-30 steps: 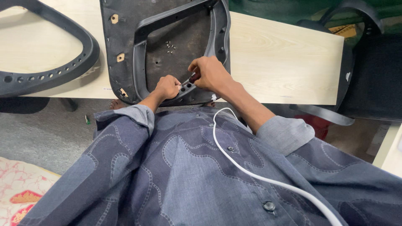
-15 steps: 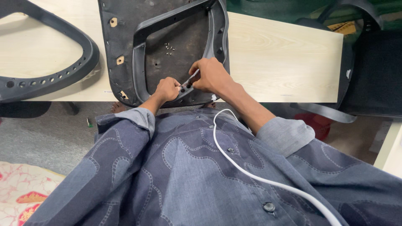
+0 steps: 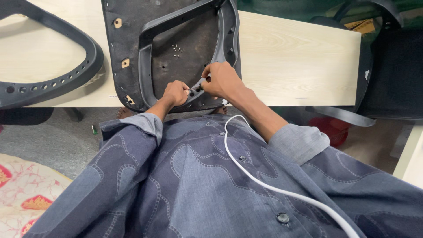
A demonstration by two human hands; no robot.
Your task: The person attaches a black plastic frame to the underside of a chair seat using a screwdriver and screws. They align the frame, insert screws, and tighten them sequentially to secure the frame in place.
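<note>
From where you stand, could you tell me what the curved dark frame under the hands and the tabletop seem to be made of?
The curved frame looks like moulded plastic, dark grey and matte: smooth rounded edges with a dull sheen. Both hands, left and right, rest on its near end. The tabletop looks like pale wood-grain laminate, smooth with faint streaks; solid wood cannot be ruled out.

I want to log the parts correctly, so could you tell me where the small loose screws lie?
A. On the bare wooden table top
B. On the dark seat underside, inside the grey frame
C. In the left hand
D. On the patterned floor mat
B: the screws lie in a small cluster on the dark seat panel, enclosed by the grey frame, above both hands.
</note>
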